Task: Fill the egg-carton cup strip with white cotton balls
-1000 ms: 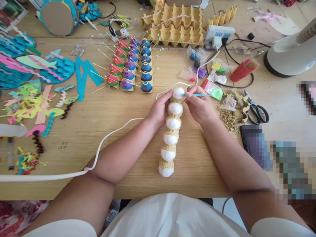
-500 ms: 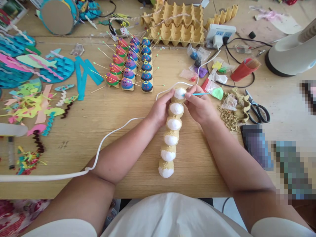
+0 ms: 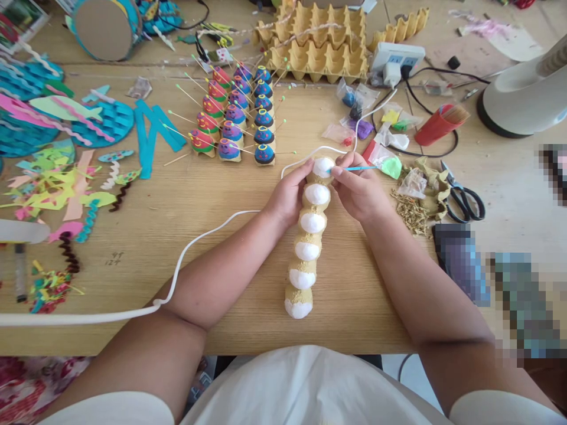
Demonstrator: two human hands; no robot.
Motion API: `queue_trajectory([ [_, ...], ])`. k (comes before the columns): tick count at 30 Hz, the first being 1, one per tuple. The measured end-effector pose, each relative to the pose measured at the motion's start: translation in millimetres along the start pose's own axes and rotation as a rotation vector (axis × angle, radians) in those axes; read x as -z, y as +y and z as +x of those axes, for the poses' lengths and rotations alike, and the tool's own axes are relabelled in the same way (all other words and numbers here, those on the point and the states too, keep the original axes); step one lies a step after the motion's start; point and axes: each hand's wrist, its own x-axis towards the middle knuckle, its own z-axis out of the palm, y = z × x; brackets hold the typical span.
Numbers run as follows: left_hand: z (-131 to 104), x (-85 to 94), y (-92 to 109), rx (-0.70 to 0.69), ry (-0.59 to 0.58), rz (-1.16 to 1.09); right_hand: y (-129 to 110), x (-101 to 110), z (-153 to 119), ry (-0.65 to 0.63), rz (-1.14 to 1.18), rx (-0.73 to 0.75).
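An egg carton strip runs lengthwise on the table in front of me, its several bumps each topped with a smooth white layer. My left hand grips its far end from the left side, thumb near the top bump. Pinched in my right hand is a thin blue stick, whose tip touches the white layer on the farthest bump. The fingers of my right hand also rest close against the strip's right side. Parts of both hands' fingers are hidden behind the strip.
Painted carton caterpillars with pin-like feelers stand beyond my hands. Scissors, a red cup of sticks and clay packets lie right. A white cable crosses my left arm. Paper scraps cover the left.
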Motion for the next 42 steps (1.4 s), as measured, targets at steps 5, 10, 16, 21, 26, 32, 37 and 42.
queue_trajectory([
  [5, 1.7, 0.9, -1.0, 0.084, 0.022, -0.088, -0.4, -0.6, -0.1, 0.011, 0.008, -0.002],
  [10, 3.3, 2.5, -0.8, 0.070, 0.023, -0.073, 1.8, 1.1, 0.5, 0.014, 0.003, 0.006],
  [16, 1.4, 0.5, 1.0, 0.079, 0.032, -0.022, 3.2, 1.6, 0.8, 0.012, 0.002, 0.038],
  [21, -0.8, -1.0, 2.4, 0.068, 0.044, 0.060, 5.2, 2.6, 2.4, 0.028, -0.013, 0.072],
  [26, 2.0, 1.1, 3.5, 0.062, 0.043, 0.082, 2.0, 1.8, 1.4, 0.003, 0.031, 0.082],
  [32, 5.6, 5.7, 5.9, 0.084, 0.029, 0.062, -7.4, -0.8, -1.7, -0.015, 0.138, 0.040],
  [37, 4.8, 5.8, 5.1, 0.077, 0.017, 0.054, -0.3, 0.8, 0.5, -0.011, 0.039, 0.064],
  [42, 2.6, 3.3, 4.6, 0.071, 0.034, 0.060, 4.6, 2.8, 1.7, 0.028, -0.009, 0.082],
])
